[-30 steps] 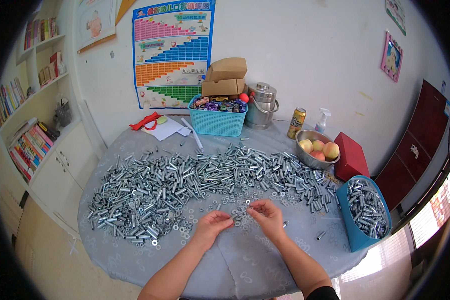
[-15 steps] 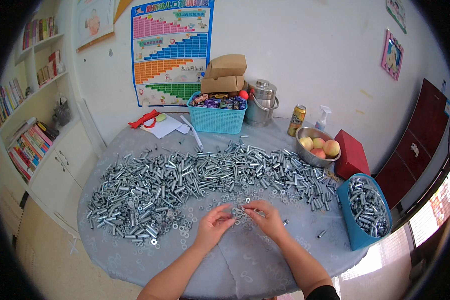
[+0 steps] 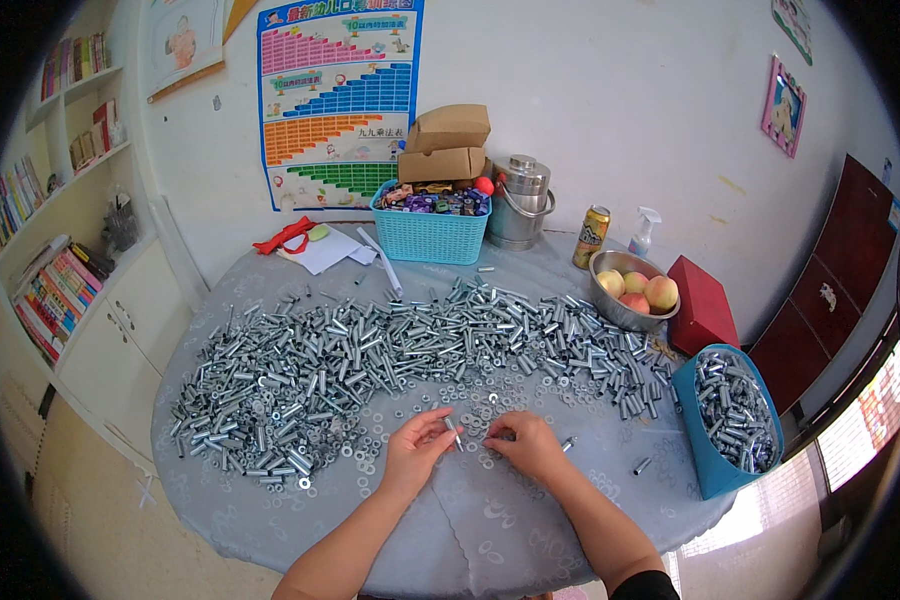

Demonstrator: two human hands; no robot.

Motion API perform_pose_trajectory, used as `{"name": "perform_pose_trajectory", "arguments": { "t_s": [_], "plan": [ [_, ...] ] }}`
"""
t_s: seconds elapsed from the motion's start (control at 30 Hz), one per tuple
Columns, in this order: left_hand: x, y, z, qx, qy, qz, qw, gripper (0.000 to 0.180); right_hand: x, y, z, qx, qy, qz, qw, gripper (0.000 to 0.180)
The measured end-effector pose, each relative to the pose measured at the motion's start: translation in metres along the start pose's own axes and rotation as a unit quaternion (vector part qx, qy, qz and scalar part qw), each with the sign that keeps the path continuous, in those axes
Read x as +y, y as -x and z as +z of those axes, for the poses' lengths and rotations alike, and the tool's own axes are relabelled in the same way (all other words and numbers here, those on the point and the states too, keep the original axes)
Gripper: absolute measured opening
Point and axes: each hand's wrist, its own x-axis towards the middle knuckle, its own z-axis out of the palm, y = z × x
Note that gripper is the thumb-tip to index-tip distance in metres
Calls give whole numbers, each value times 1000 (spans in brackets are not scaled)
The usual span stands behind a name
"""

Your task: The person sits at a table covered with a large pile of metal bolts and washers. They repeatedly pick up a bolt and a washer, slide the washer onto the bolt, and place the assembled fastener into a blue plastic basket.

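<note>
Grey tablecloth (image 3: 400, 545), left hand (image 3: 413, 452) pinched on rod (image 3: 454, 433), right hand (image 3: 530, 444) half-curled

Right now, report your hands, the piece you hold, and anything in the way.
Left hand: pinching slim metal piece. Right hand: over loose washers, grip unclear. Heap of metal parts just beyond both.

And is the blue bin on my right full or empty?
Nearly full: shiny metal pieces fill the blue bin to near its rim, hiding the bottom.
</note>
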Motion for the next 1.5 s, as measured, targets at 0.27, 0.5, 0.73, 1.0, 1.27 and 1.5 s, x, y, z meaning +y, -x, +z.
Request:
{"name": "perform_pose_trajectory", "arguments": {
  "t_s": [0.27, 0.5, 0.73, 1.0, 1.27, 1.5],
  "plan": [
    [3, 0, -2, 6, 4, -18, 1000, 32, -3, 0, -6, -45, -243, 121, 961, 19],
    [6, 1, -2, 16, 19, -33, 999, 31, -2, 0, -10, -72, -182, 124, 973, 18],
    [6, 1, -3, 21, 33, -45, 998, 32, -8, 2, -15, -63, -92, 81, 990, 17],
    [8, 2, -2, 22, 36, -54, 998, 32, -11, 4, -14, -18, 47, -64, 997, 12],
    [8, 2, -3, 26, 39, -59, 997, 31, -16, 6, -9, -169, -30, 51, 984, 22],
    [5, 1, -1, 17, 42, -63, 997, 31, -18, 6, -12, -133, 52, -17, 990, 19]
  ]
}}
